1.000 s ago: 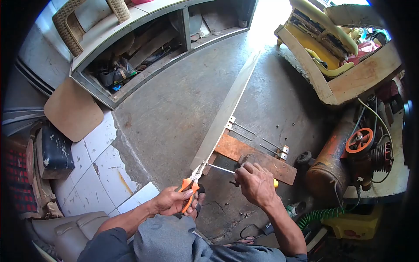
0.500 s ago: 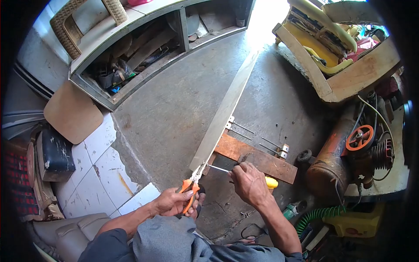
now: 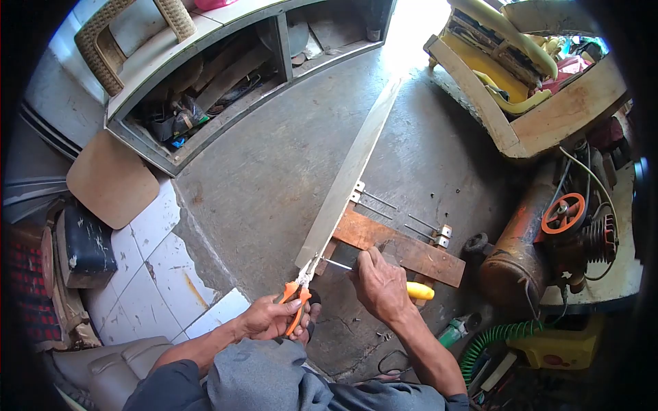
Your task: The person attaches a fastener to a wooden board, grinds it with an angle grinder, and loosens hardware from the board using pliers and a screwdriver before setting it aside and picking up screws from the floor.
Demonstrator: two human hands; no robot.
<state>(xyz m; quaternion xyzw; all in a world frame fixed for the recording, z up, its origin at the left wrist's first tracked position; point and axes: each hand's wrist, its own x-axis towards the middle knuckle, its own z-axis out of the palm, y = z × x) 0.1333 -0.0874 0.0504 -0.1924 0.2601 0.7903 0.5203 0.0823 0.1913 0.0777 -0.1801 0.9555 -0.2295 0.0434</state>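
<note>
My left hand (image 3: 277, 316) is closed around the orange handles of pliers (image 3: 296, 296), whose jaws are at the near end of a long pale board (image 3: 343, 185). In my right hand (image 3: 381, 286) is a thin metal rod (image 3: 337, 264), pinched between the fingers, its far tip against the board's near end beside the jaws. A yellow handle (image 3: 420, 291) shows just right of that hand; whether it joins the rod is hidden. Under the board's side lies a reddish-brown wooden piece (image 3: 411, 253), with a metal clamp (image 3: 442, 236) above its right part.
An orange compressor (image 3: 514, 264) stands at the right, with a green coiled hose (image 3: 473, 349) below it. Upper right is a wooden frame (image 3: 569, 123). A low cabinet (image 3: 281, 48) runs along the top left. A tan panel (image 3: 113, 179) leans at the left.
My right hand has moved left and slightly down towards the pliers along the rod, and more of the yellow handle shows. My left hand keeps its hold on the pliers.
</note>
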